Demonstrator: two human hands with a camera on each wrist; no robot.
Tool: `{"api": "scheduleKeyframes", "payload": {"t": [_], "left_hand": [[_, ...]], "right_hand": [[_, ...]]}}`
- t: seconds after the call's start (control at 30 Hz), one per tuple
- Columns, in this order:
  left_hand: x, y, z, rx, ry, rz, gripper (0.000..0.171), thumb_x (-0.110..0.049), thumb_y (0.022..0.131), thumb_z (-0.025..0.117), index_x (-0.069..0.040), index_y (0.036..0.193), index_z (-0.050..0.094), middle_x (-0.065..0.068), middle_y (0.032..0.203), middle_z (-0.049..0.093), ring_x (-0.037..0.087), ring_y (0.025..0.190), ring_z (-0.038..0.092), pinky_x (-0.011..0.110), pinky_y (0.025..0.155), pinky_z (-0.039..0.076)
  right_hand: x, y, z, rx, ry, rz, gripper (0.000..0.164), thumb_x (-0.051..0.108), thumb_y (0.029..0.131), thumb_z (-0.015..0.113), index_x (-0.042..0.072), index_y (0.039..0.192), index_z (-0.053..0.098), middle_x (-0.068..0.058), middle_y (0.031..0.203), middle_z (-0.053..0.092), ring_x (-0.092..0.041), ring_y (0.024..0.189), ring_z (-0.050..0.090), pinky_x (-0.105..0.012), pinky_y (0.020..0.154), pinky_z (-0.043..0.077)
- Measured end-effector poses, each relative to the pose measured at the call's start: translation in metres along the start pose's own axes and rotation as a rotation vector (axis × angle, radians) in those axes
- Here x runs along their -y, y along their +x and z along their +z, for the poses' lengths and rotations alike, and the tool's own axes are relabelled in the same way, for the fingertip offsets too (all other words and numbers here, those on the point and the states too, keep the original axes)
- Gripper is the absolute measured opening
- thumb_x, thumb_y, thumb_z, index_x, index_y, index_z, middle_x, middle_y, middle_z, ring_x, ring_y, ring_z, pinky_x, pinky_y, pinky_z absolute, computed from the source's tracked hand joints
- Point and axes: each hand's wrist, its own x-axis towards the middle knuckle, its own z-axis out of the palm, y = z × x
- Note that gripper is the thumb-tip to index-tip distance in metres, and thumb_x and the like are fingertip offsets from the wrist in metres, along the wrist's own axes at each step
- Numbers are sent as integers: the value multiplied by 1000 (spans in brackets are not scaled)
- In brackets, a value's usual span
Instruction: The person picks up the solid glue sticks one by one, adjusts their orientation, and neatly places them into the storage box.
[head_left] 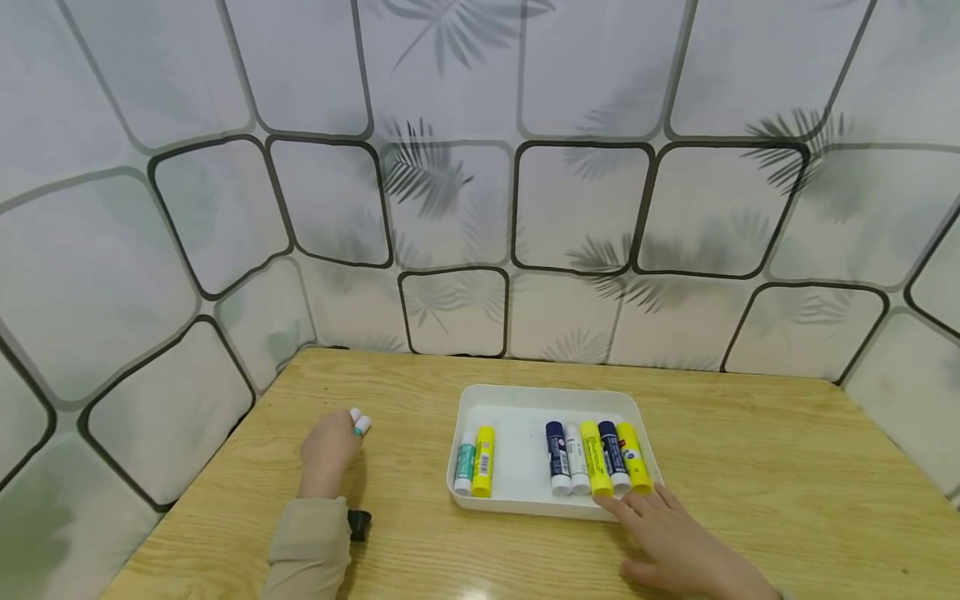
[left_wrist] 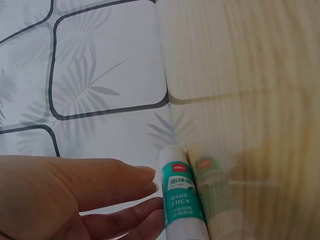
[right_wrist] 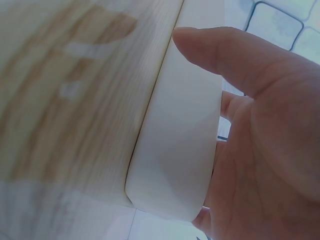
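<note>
My left hand (head_left: 330,450) is low over the table's left side, next to a teal-and-white glue stick (left_wrist: 182,197) that lies on the wood. In the left wrist view its thumb and fingers are close beside the stick, with a small gap at the thumb. A second white end shows by that hand in the head view; the rest of it is hidden. My right hand (head_left: 678,537) rests extended fingers at the front right rim of a white tray (head_left: 513,504). Its thumb (right_wrist: 207,47) appears in front of the tray's outer wall.
Inside the tray, a teal glue stick (head_left: 465,464) and a yellow one (head_left: 483,462) lie at the left. Several blue, white and yellow glue sticks (head_left: 596,458) lie side by side at the right. A patterned curtain (head_left: 450,208) borders the wooden table (head_left: 420,550).
</note>
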Motion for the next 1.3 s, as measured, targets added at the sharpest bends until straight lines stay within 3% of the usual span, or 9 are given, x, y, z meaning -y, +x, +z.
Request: {"api": "scheduleKeyframes", "payload": {"t": [0.33, 0.57, 0.8, 1.07, 1.3], "left_hand": [[1, 0, 6, 35, 16, 7, 14, -13, 84, 58, -2, 76, 57, 9, 65, 51, 22, 55, 49, 32, 45, 40], [-5, -4, 4, 65, 47, 46, 13, -14, 83, 59, -4, 75, 57, 11, 73, 56, 25, 65, 51, 45, 60, 44], [-13, -7, 7, 121, 40, 122, 9, -6, 83, 57, 1, 76, 57, 6, 66, 52, 19, 59, 47, 31, 53, 40], [-19, -7, 13, 129, 37, 152, 6, -3, 79, 60, 0, 74, 58, 7, 64, 52, 19, 57, 46, 32, 52, 40], [-25, -9, 11, 109, 17, 152, 14, -12, 83, 60, 1, 77, 57, 6, 65, 51, 18, 56, 45, 29, 50, 38]], "right_hand": [[1, 0, 0, -11, -11, -1, 65, 37, 76, 62, 13, 133, 39, -6, 120, 48, -27, 113, 42, -58, 97, 14], [1, 0, 0, -16, -12, 1, 65, 35, 75, 63, 13, 132, 41, -5, 118, 48, -26, 111, 42, -58, 97, 15], [0, 1, -1, -2, 3, 9, 65, 37, 75, 63, 15, 132, 41, -4, 119, 48, -25, 112, 41, -58, 97, 14], [-1, 0, 0, 1, 10, 6, 65, 38, 76, 63, 15, 132, 41, -4, 119, 47, -25, 111, 41, -57, 98, 14], [-1, 1, 1, -1, 0, 15, 64, 37, 75, 64, 15, 130, 42, -2, 116, 48, -23, 109, 42, -56, 98, 14]]}}
